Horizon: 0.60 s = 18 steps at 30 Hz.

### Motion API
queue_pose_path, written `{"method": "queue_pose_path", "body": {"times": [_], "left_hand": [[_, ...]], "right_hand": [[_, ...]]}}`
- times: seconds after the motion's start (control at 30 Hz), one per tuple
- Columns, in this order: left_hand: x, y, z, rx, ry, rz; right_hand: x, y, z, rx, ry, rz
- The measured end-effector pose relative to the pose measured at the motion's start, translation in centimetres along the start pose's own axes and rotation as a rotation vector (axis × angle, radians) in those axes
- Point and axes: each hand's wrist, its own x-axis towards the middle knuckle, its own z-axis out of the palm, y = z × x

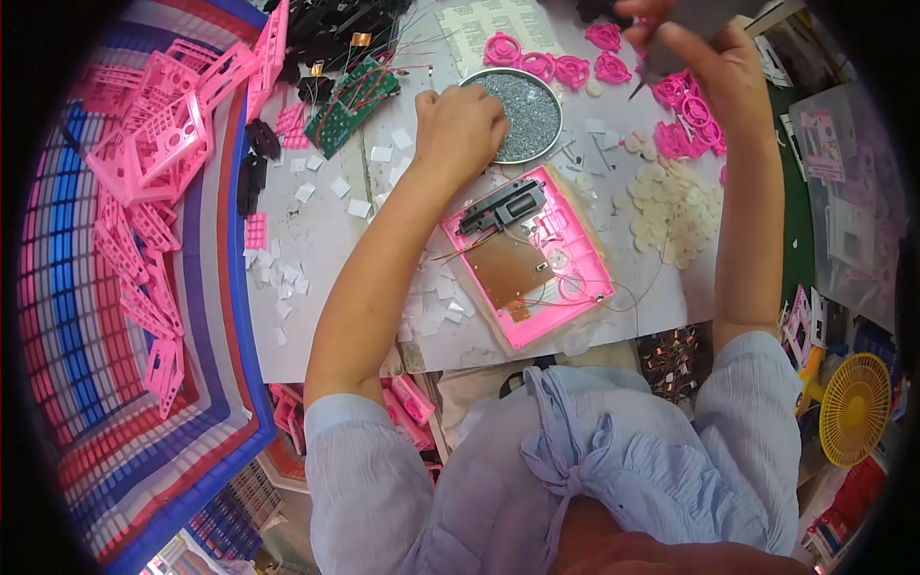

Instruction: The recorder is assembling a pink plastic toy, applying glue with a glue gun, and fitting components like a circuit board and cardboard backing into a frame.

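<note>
Okay, so watching from my end through the head camera, I've got a pink casing [580, 240] sitting at a slant in the middle of the table [326, 235], inner side up, between the two forearms. Inside it I can see a black module [503, 208] at the far end, a brown board [513, 268] below that, and some thin wires, one looping out past the right edge.

My left grip [458, 129] is at the left side of a round metal tin [561, 123] full of tiny silvery screws [527, 110], just beyond the casing. Fingers are curled over the rim, but I honestly can't tell if they're pinching anything. My right grip [714, 62] is raised at the top right, closed around a dark tool [685, 43] with a thin pointed tip aimed down and left. It's blurry and partly cut off, so I can't say much more about it.

Rest of the table is pretty busy: bright pink ring pieces [572, 72] near the tin and more under the right grip, a heap of pale discs [676, 216] right of the casing, white squares [305, 192] scattered on the left, and a green circuit board [355, 105] with wires. Far left, pink frames [172, 125] are piled in a striped, blue-rimmed container [244, 326].
</note>
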Motion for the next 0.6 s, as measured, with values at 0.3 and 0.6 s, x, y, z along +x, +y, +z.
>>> {"method": "queue_pose_path", "body": {"times": [0.3, 0.6], "left_hand": [[1.9, -0.3, 0.9, 0.191, -0.218, -0.007], [-2.6, 3.0, -3.0, -0.172, 0.152, 0.123]], "right_hand": [[1.0, 2.2, 5.8, 0.289, -0.555, -0.196], [-4.5, 2.0, 8.3, 0.386, -0.038, -0.122]]}}
